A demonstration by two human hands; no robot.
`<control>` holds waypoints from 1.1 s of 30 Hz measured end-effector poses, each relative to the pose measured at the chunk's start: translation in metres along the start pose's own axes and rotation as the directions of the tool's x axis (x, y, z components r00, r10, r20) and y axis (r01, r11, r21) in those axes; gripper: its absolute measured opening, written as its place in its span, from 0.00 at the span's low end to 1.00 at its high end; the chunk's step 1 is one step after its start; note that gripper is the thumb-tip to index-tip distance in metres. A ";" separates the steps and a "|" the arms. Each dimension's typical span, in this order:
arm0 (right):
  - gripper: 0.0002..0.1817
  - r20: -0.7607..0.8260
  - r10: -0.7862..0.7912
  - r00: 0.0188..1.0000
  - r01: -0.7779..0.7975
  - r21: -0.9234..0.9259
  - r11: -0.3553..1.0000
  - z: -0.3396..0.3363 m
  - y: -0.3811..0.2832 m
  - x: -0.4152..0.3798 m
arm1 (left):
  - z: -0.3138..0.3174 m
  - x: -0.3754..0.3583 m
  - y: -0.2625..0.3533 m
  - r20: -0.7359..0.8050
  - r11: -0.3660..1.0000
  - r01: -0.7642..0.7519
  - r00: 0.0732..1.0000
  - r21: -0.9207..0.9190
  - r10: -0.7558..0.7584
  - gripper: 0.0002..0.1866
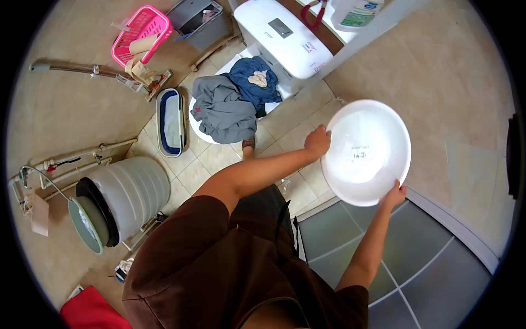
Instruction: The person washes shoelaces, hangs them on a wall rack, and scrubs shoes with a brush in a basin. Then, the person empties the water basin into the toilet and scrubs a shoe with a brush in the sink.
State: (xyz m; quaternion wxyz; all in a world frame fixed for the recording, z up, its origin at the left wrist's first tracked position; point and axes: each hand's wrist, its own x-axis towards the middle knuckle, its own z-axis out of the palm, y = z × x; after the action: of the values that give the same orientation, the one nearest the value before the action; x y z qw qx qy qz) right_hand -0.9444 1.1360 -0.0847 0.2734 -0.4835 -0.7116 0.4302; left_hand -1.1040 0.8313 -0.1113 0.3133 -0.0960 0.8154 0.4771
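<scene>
A round white basin [359, 153] is held up between my two hands, its inside facing me and some printing on its bottom. My left hand [318, 141] grips the rim at its left side, with the fingers closed on it. The rim's lower right edge is in my right hand [393, 194], also closed. To the left of the basin, a grey garment [226, 109] and a dark blue garment [249, 77] lie heaped on the closed toilet, with a small cream cloth [257, 79] on the blue one.
The toilet tank [285, 35] stands behind the clothes. A blue-and-white bucket [171, 123] is on the tiled floor [205, 170]. At the left are a large translucent barrel [137, 192] and a green basin [86, 225]. A pink basket [143, 33] hangs top left; a glass panel [427, 263] is lower right.
</scene>
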 end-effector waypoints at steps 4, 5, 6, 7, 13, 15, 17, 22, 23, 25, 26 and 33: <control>0.11 0.051 0.099 0.994 -0.097 -0.045 0.994 -0.036 0.006 -0.026 | 0.013 -0.015 -0.028 0.089 0.999 0.036 0.995 -0.001 -0.036 0.17; 0.11 0.064 0.125 0.990 -0.120 -0.079 0.990 -0.046 0.008 -0.030 | 0.019 -0.018 -0.035 0.122 0.998 0.060 0.991 0.000 -0.059 0.17; 0.11 0.062 0.161 0.985 -0.157 -0.066 0.985 -0.055 0.012 -0.033 | 0.026 -0.021 -0.044 0.146 0.997 0.075 0.986 0.018 -0.077 0.17; 0.11 0.061 0.196 0.979 -0.192 -0.053 0.980 -0.062 0.014 -0.036 | 0.032 -0.025 -0.051 0.170 0.995 0.090 0.981 0.035 -0.094 0.18; 0.09 0.180 0.217 0.960 -0.169 -0.247 0.954 -0.056 -0.020 -0.016 | 0.028 -0.017 -0.060 0.364 0.934 0.357 0.871 -0.002 -0.331 0.19; 0.09 0.260 0.130 0.957 -0.020 -0.387 0.922 -0.028 -0.040 -0.001 | 0.040 0.002 -0.078 0.371 0.891 0.445 0.845 -0.091 -0.384 0.17; 0.10 0.313 0.076 0.947 0.080 -0.458 0.886 0.006 -0.053 0.029 | 0.046 0.024 -0.079 0.259 0.802 0.520 0.851 -0.293 -0.457 0.15; 0.11 0.318 0.075 0.945 0.023 -0.293 0.956 0.078 -0.087 0.059 | 0.007 0.065 -0.055 0.201 0.799 0.380 0.925 -0.466 -0.323 0.16; 0.11 0.310 0.070 0.948 0.016 -0.267 0.964 0.080 -0.089 0.059 | 0.001 0.075 -0.048 0.176 0.825 0.329 0.944 -0.460 -0.279 0.16; 0.11 0.315 0.035 0.949 0.063 -0.299 0.952 0.075 -0.094 0.054 | -0.014 0.079 -0.031 0.142 0.865 0.262 0.965 -0.427 -0.222 0.17; 0.11 0.316 0.017 0.949 0.087 -0.312 0.946 0.070 -0.095 0.049 | -0.023 0.077 -0.016 0.130 0.883 0.244 0.969 -0.400 -0.209 0.17; 0.16 0.147 -0.204 0.968 0.241 -0.310 0.920 0.007 -0.037 0.006 | -0.008 0.043 0.006 -0.032 0.968 -0.098 0.995 -0.230 0.093 0.27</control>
State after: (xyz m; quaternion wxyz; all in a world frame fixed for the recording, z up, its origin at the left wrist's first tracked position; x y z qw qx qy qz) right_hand -0.9687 1.1328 -0.0557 0.1966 -0.4129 -0.8374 0.2993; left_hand -1.1436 0.8338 -0.1301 0.2681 -0.0972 0.7613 0.5823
